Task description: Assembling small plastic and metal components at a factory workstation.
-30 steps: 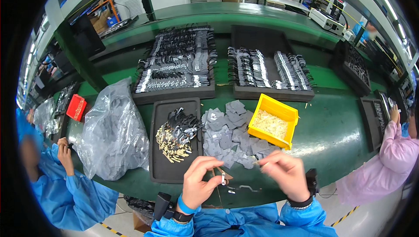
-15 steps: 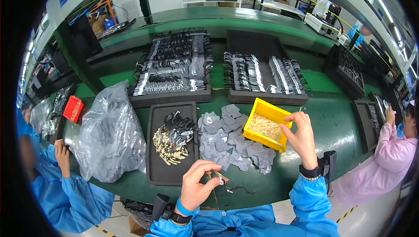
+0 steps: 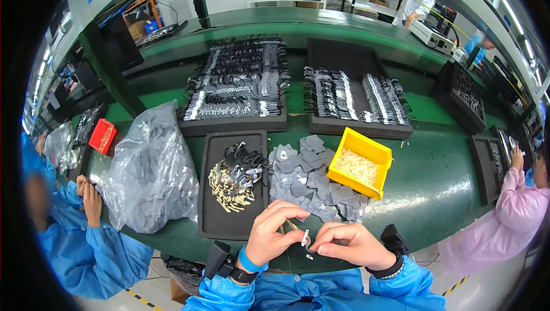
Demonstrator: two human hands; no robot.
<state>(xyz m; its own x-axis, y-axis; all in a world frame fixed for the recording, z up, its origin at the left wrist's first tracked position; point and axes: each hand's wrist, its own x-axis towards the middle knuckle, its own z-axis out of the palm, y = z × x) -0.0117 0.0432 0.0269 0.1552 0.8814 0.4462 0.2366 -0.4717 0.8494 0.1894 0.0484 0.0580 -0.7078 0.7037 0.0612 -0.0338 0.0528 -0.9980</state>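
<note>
Left fingers (image 3: pixel 295 236): thumb and forefinger pinched together on a small part, the other fingers curled loosely above.
Small part (image 3: pixel 305 236): at the lower centre of the frame, in the left pinch, a whitish strip standing nearly upright, with a thin dark length and another whitish bit just below it.
Right fingers (image 3: pixel 331 249): thumb and forefinger drawn nearly together, tips right beside the small part; whether they grip anything between them I cannot tell.
Left hand (image 3: pixel 274 235): lower centre, with a blue band and a dark strap at the wrist.
Right hand (image 3: pixel 358 247): just right of the left one, with a dark band and a black device at the wrist.
Grey pieces (image 3: pixel 298 182): flat and square-like, in a loose heap at the centre, just above the hands.
Yellow bin (image 3: pixel 354 185): right of centre, tilted in the view, touching the heap, with pale slender pieces (image 3: pixel 356 165) inside.
Black tray (image 3: pixel 220 228): left of the heap, carrying a tangle of dark cords with gold-coloured ends (image 3: pixel 232 188).
Clear bag (image 3: pixel 152 179): left of the tray, full of similar grey pieces.
Loaded trays (image 3: pixel 361 129): two across the upper middle, rows of dark and silvery parts in both.
Red bin (image 3: pixel 102 136): far left, beyond the bag.
Table (image 3: pixel 424 156): green, glossy, under all of these.
Co-workers: blue sleeves (image 3: pixel 114 259) at lower left, a pink garment (image 3: pixel 481 231) at lower right.
</note>
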